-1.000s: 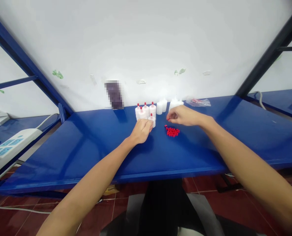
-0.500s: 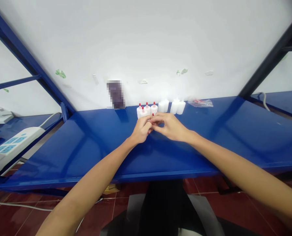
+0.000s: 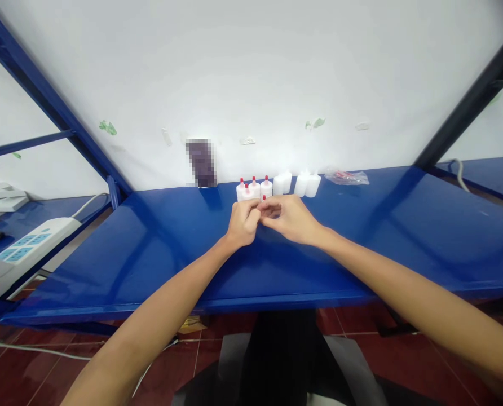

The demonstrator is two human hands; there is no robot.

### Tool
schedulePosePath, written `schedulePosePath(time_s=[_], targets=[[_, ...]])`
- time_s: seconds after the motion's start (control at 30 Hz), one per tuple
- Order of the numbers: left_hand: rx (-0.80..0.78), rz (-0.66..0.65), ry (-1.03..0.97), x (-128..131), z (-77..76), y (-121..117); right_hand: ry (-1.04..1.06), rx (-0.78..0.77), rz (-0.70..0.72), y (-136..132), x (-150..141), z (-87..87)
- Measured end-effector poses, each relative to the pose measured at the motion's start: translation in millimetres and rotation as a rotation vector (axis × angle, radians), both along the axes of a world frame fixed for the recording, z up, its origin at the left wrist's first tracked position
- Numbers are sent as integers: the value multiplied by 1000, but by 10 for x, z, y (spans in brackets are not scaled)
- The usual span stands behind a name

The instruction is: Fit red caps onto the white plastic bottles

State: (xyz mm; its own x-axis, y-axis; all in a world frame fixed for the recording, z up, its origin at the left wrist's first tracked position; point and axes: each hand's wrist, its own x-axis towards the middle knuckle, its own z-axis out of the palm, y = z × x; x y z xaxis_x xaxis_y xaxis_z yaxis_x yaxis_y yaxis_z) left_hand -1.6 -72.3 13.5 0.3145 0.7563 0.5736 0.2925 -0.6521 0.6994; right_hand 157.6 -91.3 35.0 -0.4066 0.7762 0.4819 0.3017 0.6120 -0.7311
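Note:
My left hand (image 3: 243, 221) is closed, its thumb and fingers pressed together, meeting the fingertips of my right hand (image 3: 289, 217). The right thumb and fingers form a pinch with a gap behind it. Whatever sits between the fingertips is hidden. Just beyond the hands stand several white bottles (image 3: 266, 189) with red pointed caps; one red cap (image 3: 264, 198) peeks up right behind my fingers, its bottle covered by the hands. To their right are several white bottles (image 3: 302, 183) without red caps.
A clear plastic bag (image 3: 348, 177) with red pieces lies at the back right. A dark pixelated object (image 3: 203, 163) leans against the wall at the back left. Blue frame posts (image 3: 65, 113) flank the blue table (image 3: 150, 242). A white power strip (image 3: 35, 248) is at far left.
The camera view has shifted slightly. My hands stay together in nearly the same place, with small finger movement in the right hand. The bottles have not moved.

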Motion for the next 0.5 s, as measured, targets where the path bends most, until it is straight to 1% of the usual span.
schedulePosePath(time_s=[0.1,0.17,0.23,0.3,0.33,0.4,0.5], targets=[[73,-2,-25,-6,33,-34,38,61,9,-21,8,56],[112,28,-69,-6,63,-41,123,79,-17,-9,46,127],[153,120,-172,-9,86,-23,220,120,-99,33,107,207],[191,210,-303,-12,94,11,255,207,-219,98,174,267],[205,233,-354,-13,91,28,236,253,-273,136,202,281],[221,247,-393,-11,77,51,133,319,-342,213,235,271],[218,252,-350,8,47,47,-61,356,-345,317,227,185]])
